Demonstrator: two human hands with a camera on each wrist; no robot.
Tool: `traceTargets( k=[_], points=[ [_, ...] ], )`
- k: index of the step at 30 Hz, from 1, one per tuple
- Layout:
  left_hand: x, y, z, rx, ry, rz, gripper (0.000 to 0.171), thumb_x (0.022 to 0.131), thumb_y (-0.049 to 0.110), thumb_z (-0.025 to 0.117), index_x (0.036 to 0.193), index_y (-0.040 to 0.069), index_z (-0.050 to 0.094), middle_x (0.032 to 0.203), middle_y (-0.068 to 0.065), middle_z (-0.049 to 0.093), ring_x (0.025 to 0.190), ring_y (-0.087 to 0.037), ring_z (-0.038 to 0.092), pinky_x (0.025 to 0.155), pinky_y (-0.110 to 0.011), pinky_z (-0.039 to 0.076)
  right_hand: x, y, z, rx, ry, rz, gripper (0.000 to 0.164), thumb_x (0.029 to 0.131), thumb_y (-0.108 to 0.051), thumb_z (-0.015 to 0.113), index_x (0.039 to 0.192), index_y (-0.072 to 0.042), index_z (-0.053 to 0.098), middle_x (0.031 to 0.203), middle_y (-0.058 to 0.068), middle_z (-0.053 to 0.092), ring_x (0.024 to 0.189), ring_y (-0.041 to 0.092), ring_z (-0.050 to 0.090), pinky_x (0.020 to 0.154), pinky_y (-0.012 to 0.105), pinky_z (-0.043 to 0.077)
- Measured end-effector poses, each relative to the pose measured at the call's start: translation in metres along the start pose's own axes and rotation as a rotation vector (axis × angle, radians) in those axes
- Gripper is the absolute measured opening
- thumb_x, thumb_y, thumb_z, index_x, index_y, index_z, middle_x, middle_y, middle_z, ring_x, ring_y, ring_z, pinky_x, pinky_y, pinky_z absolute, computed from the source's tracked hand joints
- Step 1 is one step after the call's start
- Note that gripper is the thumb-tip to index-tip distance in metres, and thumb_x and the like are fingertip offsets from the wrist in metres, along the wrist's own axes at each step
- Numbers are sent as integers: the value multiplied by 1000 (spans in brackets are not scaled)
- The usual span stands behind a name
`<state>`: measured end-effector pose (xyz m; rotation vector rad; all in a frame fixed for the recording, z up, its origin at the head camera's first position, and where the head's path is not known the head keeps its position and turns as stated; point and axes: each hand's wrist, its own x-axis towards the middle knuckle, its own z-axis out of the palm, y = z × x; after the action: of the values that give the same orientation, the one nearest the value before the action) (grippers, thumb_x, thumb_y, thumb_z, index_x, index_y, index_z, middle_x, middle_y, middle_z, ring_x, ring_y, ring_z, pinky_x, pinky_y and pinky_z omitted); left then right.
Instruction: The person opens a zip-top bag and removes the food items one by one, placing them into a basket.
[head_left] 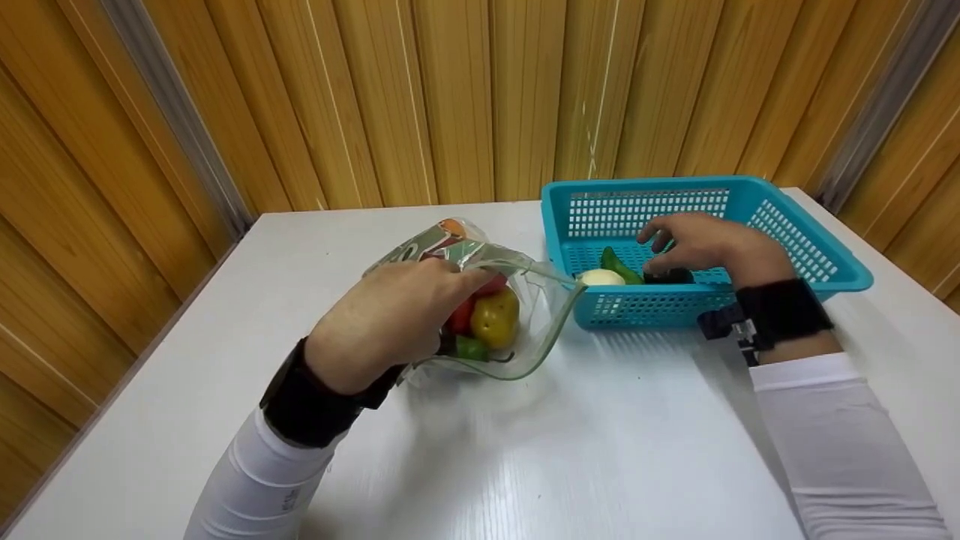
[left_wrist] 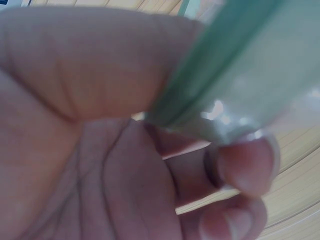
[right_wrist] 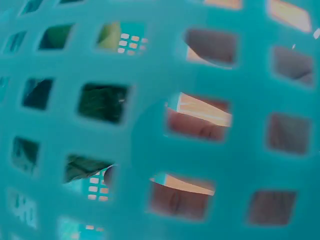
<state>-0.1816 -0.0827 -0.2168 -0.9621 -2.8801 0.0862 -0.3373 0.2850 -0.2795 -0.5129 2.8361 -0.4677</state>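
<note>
My left hand [head_left: 390,311] pinches the green-edged rim of a clear plastic zip bag [head_left: 544,330]; the left wrist view shows that green edge [left_wrist: 210,65] between thumb and fingers. Inside the bag are a yellow fruit or vegetable [head_left: 495,319], red pieces partly hidden by the hand, and something green [head_left: 471,349]. My right hand [head_left: 709,244] reaches over the front of a turquoise basket [head_left: 637,306], its fingers apart and bent downward. Right under the fingertips lies a dark vegetable [head_left: 670,277], looking dark green through the basket's holes in the right wrist view.
A long green pepper [head_left: 621,265] and a whitish round item [head_left: 600,277] lie in the basket's left front corner. Basket and bag share a white table [head_left: 525,457], with a wood-panelled wall [head_left: 450,105] behind it.
</note>
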Motion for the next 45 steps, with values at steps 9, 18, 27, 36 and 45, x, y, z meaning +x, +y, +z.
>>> traceTargets(
  k=[9, 18, 27, 36, 45],
  points=[
    [-1, -2, -2, -34, 2, 5, 69, 76, -14, 69, 132, 26, 61, 106, -7, 70, 93, -22, 64, 85, -44, 57, -21, -38, -19, -4, 92, -70, 49, 96, -28, 65, 139, -7, 53, 133, 24, 61, 123, 42, 57, 96, 61, 49],
    [0, -2, -5, -31, 0, 2, 70, 76, -15, 70, 133, 26, 61, 107, -7, 70, 96, -22, 65, 89, -45, 57, -69, -111, -25, -63, 329, -446, 35, 94, -24, 69, 126, -10, 65, 124, 9, 69, 118, 29, 62, 93, 54, 53],
    [-1, -3, -1, -24, 5, 21, 68, 75, -13, 74, 129, 26, 62, 104, -6, 70, 92, -21, 65, 84, -45, 58, -92, -144, -8, -112, 445, -692, 28, 88, -15, 76, 115, -13, 69, 112, 0, 71, 98, 15, 66, 81, 38, 59],
    [-2, -2, 1, -3, 34, 26, 64, 75, -14, 71, 124, 25, 62, 97, -5, 69, 87, -21, 65, 76, -44, 59, -93, -160, 6, -108, 388, -771, 27, 89, -16, 74, 115, -15, 70, 113, -3, 70, 101, 13, 65, 85, 34, 58],
    [-3, 0, 0, 1, 53, 29, 60, 76, -11, 71, 122, 25, 63, 102, -4, 71, 89, -20, 67, 75, -43, 59, -86, -175, 26, -146, 307, -813, 24, 89, -17, 74, 113, -15, 70, 108, 0, 69, 94, 14, 65, 79, 29, 58]
  ],
)
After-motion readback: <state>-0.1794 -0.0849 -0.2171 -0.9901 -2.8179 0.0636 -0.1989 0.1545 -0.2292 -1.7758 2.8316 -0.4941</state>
